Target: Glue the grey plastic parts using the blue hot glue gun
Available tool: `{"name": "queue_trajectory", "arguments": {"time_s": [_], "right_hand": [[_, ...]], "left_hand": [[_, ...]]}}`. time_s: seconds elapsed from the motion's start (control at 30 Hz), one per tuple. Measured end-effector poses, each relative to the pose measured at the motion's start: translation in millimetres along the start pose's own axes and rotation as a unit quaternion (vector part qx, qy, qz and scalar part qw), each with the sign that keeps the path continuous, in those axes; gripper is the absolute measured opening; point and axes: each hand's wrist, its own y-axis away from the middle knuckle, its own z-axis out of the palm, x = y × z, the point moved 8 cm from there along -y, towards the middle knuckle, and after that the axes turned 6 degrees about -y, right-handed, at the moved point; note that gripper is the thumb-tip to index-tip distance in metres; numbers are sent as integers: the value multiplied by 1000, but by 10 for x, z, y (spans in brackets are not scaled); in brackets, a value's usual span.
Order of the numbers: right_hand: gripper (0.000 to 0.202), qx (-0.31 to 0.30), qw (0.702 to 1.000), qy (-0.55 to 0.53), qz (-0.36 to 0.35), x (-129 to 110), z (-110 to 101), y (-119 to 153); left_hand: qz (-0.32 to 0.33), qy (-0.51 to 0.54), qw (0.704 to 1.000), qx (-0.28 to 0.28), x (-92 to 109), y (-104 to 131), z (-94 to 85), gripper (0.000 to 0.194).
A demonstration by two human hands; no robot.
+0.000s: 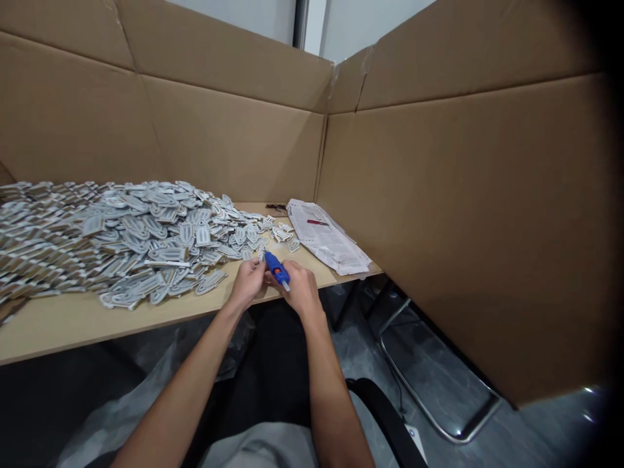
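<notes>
My right hand [301,286] is closed around a blue glue gun [275,267] with an orange mark; a pale glue stick pokes out of its rear end. The nozzle points away from me, toward the table's back. Close beside it, my left hand [249,281] is closed with its fingertips pinched near the nozzle. A small grey-white piece [262,253] shows at those fingertips, partly hidden by the gun. Left of my hands spreads a big heap of flat grey-and-white arch-shaped pieces [166,227] with tan edges.
Folded paper sheets [331,242] lie at the table's right end, with a red pen-like object [318,222] on top. Several loose pieces [281,232] lie between heap and paper. Tall cardboard walls [234,149] enclose the wooden table [146,322]. A metal chair frame [414,390] stands below right.
</notes>
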Motion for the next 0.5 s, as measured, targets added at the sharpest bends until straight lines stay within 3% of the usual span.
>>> {"name": "queue_trajectory", "arguments": {"time_s": [0.1, 0.2, 0.37, 0.5], "right_hand": [[7, 38, 999, 8, 7, -41, -44, -7], [11, 100, 993, -55, 27, 1, -200, 12], [28, 180, 949, -227, 122, 293, -387, 60], [41, 151, 892, -391, 169, 472, -253, 27]], "left_hand": [[-14, 39, 999, -1, 22, 17, 28, 27], [-13, 48, 998, -38, 60, 52, 89, 25], [22, -65, 982, -177, 163, 204, 255, 30], [81, -178, 934, -299, 295, 388, 407, 42]]}}
